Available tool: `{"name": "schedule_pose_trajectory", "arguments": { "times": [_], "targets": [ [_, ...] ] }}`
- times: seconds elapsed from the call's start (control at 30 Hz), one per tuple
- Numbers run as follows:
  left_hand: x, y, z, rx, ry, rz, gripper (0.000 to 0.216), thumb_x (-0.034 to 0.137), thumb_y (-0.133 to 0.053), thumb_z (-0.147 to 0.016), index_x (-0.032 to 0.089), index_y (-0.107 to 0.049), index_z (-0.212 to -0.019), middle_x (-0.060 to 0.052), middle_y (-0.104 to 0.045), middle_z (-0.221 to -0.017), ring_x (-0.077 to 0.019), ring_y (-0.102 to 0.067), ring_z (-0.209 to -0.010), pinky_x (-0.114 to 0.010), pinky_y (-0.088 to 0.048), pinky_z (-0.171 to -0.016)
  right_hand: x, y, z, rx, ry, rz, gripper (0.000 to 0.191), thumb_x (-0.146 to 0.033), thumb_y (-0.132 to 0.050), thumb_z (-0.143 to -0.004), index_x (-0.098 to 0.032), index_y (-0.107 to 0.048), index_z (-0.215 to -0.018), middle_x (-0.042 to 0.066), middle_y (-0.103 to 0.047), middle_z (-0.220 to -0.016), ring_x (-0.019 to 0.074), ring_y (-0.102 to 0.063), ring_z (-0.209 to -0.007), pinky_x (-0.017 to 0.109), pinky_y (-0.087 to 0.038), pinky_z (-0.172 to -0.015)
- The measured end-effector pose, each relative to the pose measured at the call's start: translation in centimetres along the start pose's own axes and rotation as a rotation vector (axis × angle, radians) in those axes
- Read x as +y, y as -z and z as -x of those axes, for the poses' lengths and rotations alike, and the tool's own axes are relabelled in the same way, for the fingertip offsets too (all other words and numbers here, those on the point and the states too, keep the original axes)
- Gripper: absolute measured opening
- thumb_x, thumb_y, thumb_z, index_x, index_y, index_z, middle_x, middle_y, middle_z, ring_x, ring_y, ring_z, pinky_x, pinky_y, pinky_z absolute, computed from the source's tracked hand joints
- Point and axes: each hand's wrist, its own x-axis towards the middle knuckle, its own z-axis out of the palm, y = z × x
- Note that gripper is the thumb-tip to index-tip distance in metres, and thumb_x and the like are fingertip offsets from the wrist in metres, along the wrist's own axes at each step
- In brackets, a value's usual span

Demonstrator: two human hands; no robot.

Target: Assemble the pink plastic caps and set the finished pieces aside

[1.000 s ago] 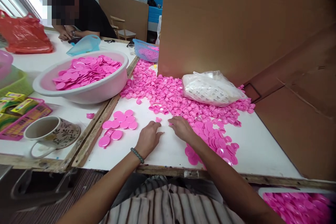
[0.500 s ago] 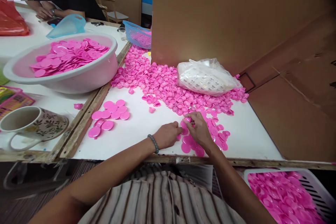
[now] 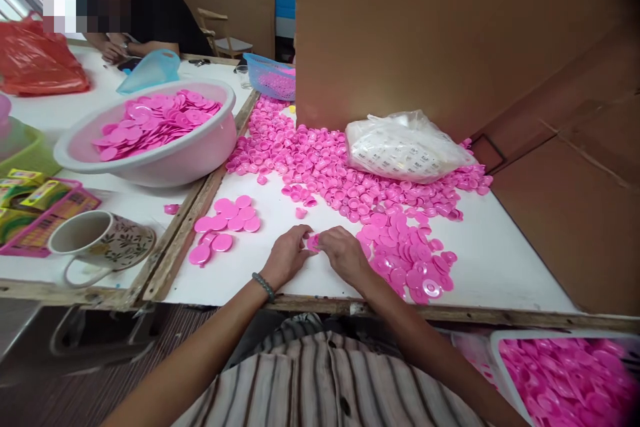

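Between my two hands, just above the white tabletop, is a small pink plastic piece, partly covered by fingers. My left hand pinches it from the left, a beaded bracelet on that wrist. From the right, my right hand closes on the same piece. Close by my right hand spreads a heap of flat pink discs. Several pink discs lie grouped left of my left hand. Behind both hands stretches a big pile of small pink cups.
A white bag rests on the cup pile before a tall cardboard panel. To the left stand a basin of pink discs and a floral mug. A basket of pink pieces sits below right. Another person leans across the table.
My right hand has moved left from the disc heap towards my left hand, and the two now meet at a pink piece. The camera view has shifted slightly.
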Motion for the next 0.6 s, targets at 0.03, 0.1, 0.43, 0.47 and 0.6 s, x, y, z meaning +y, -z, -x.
{"name": "schedule_pose_trajectory", "arguments": {
  "times": [0.03,0.1,0.43,0.47,0.6],
  "targets": [
    [-0.1,-0.1,-0.1,0.007,0.004,0.010,0.032,0.022,-0.060,-0.075,0.018,-0.049,-0.104,-0.003,-0.059,-0.089,-0.0132,-0.055,-0.068,-0.026,-0.044,-0.065,-0.1,-0.1,-0.1,-0.040,0.017,0.065,0.019,-0.014,-0.042,-0.087,-0.017,-0.059,-0.079,0.003,-0.059,-0.075,0.0153,-0.047,-0.077,0.026,-0.035,-0.070],
    [-0.2,-0.3,-0.2,0.024,0.002,0.018,0.030,0.020,-0.059,-0.075,0.018,-0.049,-0.103,-0.002,-0.059,-0.085,-0.0136,-0.055,-0.068,-0.026,-0.044,-0.064,-0.2,-0.2,-0.3,-0.096,0.044,0.174,0.020,-0.012,-0.041,-0.086,-0.017,-0.059,-0.078,0.003,-0.058,-0.072,0.0157,-0.046,-0.074,0.027,-0.033,-0.067],
    [-0.8,-0.6,-0.3,0.009,0.026,0.139,0.035,0.014,-0.060,-0.071,0.020,-0.049,-0.104,-0.002,-0.061,-0.085,-0.0145,-0.058,-0.072,-0.025,-0.044,-0.065,-0.5,-0.1,-1.4,-0.258,0.166,0.248,0.023,-0.004,-0.038,-0.081,-0.015,-0.058,-0.078,0.005,-0.059,-0.077,0.0176,-0.046,-0.080,0.030,-0.032,-0.070],
    [-0.9,-0.4,-0.4,0.001,0.027,0.158,0.036,0.016,-0.061,-0.071,0.020,-0.050,-0.104,-0.002,-0.062,-0.086,-0.0143,-0.058,-0.071,-0.024,-0.044,-0.065,-0.4,-0.2,-1.4,-0.229,0.135,0.208,0.023,-0.005,-0.038,-0.082,-0.016,-0.058,-0.077,0.005,-0.059,-0.076,0.0174,-0.047,-0.079,0.030,-0.033,-0.070],
    [-0.9,0.4,-0.1,-0.026,0.018,0.257,0.032,0.027,-0.066,-0.070,0.020,-0.055,-0.098,-0.002,-0.063,-0.085,-0.0148,-0.058,-0.073,-0.024,-0.044,-0.065,0.0,-0.4,-1.2,-0.097,-0.185,-0.219,0.018,-0.019,-0.044,-0.084,-0.016,-0.058,-0.074,0.002,-0.060,-0.071,0.0147,-0.052,-0.071,0.027,-0.039,-0.066]
  ]
}}
